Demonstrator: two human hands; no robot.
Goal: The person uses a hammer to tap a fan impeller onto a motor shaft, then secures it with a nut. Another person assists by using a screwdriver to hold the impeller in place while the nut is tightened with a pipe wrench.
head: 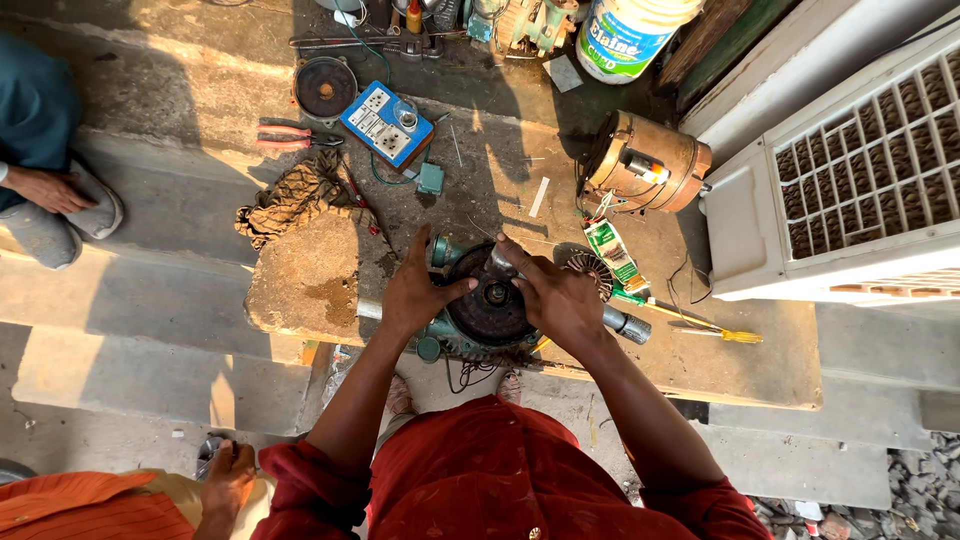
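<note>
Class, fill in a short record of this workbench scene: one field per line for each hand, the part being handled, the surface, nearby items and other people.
Left hand: grips the motor's left side
Right hand: on its top right
Part: dark round motor, lying flat
Surface: stone slab
Nearby: blue socket board, red pliers, brass-coloured motor housing, yellow screwdriver
Others: a hand at lower left

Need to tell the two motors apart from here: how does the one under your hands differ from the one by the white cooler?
The dark motor is greenish-black, open and gripped by the left hand and right hand. The copper-coloured motor is closed, lying on its side, untouched. Both rest on the workbench.
</note>
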